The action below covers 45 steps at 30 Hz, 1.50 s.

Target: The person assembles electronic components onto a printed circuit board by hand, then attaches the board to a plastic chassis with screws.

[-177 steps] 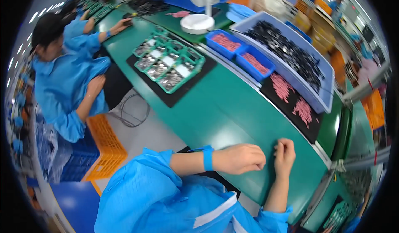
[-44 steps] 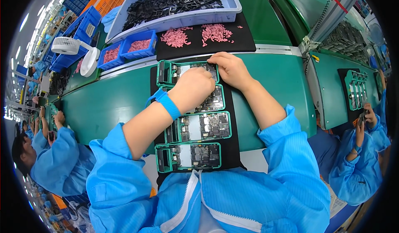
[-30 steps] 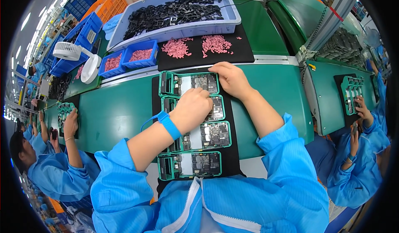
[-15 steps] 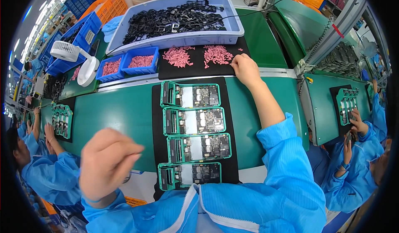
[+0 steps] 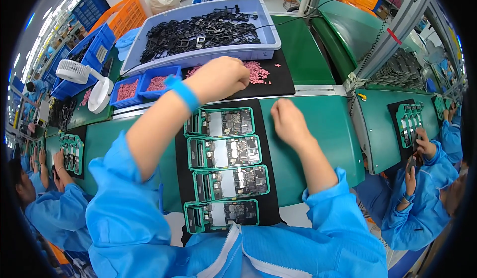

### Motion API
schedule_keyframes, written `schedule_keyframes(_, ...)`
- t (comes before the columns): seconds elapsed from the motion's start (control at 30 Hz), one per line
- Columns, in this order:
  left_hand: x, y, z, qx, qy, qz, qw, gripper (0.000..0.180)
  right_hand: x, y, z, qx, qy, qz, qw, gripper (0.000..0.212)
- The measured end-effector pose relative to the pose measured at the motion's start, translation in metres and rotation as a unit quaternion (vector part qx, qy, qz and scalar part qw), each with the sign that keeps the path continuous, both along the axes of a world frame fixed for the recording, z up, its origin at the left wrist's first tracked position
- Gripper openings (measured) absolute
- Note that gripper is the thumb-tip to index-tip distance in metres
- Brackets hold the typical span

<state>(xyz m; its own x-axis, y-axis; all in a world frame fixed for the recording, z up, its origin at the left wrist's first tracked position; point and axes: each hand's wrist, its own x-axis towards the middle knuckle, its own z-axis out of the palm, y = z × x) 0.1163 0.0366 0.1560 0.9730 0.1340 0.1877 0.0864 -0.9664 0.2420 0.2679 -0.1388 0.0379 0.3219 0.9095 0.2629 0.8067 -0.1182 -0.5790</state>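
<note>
My left hand (image 5: 222,79) reaches across to the small pink pieces (image 5: 257,72) heaped on a black pad; its fingers are curled together at the near left side of the heap, and what they hold is hidden. Over the green work surface, right of the black mat, hovers my right hand (image 5: 292,124), thumb and fingers pinched; anything between them is too small to make out. Several green frames (image 5: 258,151) holding phone circuit boards (image 5: 243,150) lie in a column on the black mat (image 5: 271,188) before me. Part of a second pink heap shows behind my left wrist.
A large pale-blue bin (image 5: 271,37) of black plastic parts stands at the back. Left of the pad are two small blue trays (image 5: 141,95) of pink pieces and a white fan (image 5: 101,94). Co-workers in blue sleeves (image 5: 422,198) sit on both sides. A metal post (image 5: 397,30) rises at right.
My left hand has swung from the near left up to the pink pieces. My right hand has drawn back from the black pad toward me, over the green surface.
</note>
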Motion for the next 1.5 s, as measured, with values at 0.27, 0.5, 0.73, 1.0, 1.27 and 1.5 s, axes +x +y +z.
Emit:
schedule_keyframes(0.27,0.095,0.028,-0.083,0.070,0.039,0.005,0.997,0.007,-0.024,-0.019,-0.009,-0.005,-0.005,0.061,0.998,0.007)
schedule_keyframes(0.5,0.104,0.030,-0.090,0.082,0.093,0.010,0.992,0.007,-0.027,-0.019,-0.013,0.006,-0.024,0.076,0.997,0.009)
schedule_keyframes(0.73,0.098,0.018,-0.088,0.165,0.097,-0.012,0.981,0.004,-0.025,-0.020,-0.017,0.008,-0.036,0.085,0.996,0.006)
schedule_keyframes(1.0,0.080,0.015,-0.094,0.062,0.109,0.082,0.989,0.010,-0.020,-0.016,-0.012,0.013,-0.046,0.104,0.993,0.007)
schedule_keyframes(1.27,0.074,0.010,-0.098,0.019,0.092,0.105,0.990,0.012,-0.014,-0.017,-0.012,-0.008,-0.016,0.128,0.992,0.005)
schedule_keyframes(1.5,0.069,0.006,-0.097,0.066,0.118,0.115,0.984,0.011,-0.015,-0.019,-0.008,-0.009,-0.005,0.145,0.989,0.006)
